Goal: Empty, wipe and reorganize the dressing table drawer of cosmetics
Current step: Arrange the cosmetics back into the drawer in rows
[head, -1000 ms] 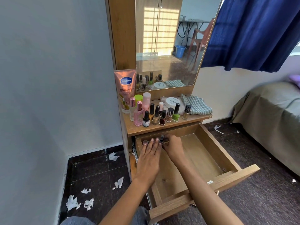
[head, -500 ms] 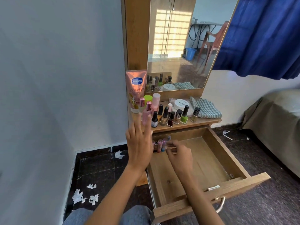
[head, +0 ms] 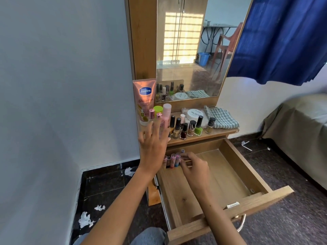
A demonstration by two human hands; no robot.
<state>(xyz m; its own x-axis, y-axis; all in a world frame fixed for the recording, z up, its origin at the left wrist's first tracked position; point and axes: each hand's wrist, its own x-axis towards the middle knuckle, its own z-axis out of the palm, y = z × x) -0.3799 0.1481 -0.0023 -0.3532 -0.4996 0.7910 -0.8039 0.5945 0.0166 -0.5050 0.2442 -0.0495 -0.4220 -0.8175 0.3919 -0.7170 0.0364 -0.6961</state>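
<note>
From the head view, the drawer (head: 228, 175) stands pulled out below the tabletop (head: 203, 137), and its wooden floor is bare apart from a short row of small lip-balm tubes (head: 174, 160) lined up at its back left corner; the right hand (head: 193, 167) reaches into that corner with its fingers curled at the right end of the row, touching the tubes, though whether it pinches one I cannot tell; the left hand (head: 154, 140) hovers above the drawer's left edge, in front of the tabletop, fingers straight and spread, holding nothing. Above the drawer, on the tabletop, a cluster of nail polish bottles (head: 187, 128) stands upright near the front edge; behind them, at the left, a pink Vaseline tube (head: 144, 101) leans against the mirror frame, with a green-capped jar (head: 158, 109) and a pink bottle (head: 166, 113) just beside it; a white round jar (head: 195, 114) sits further right, and a folded checked cloth (head: 220, 118) lies at the right end. Left of the drawer, torn paper scraps (head: 85, 220) lie on the dark floor; a bed (head: 299, 124) stands well to its right.
</note>
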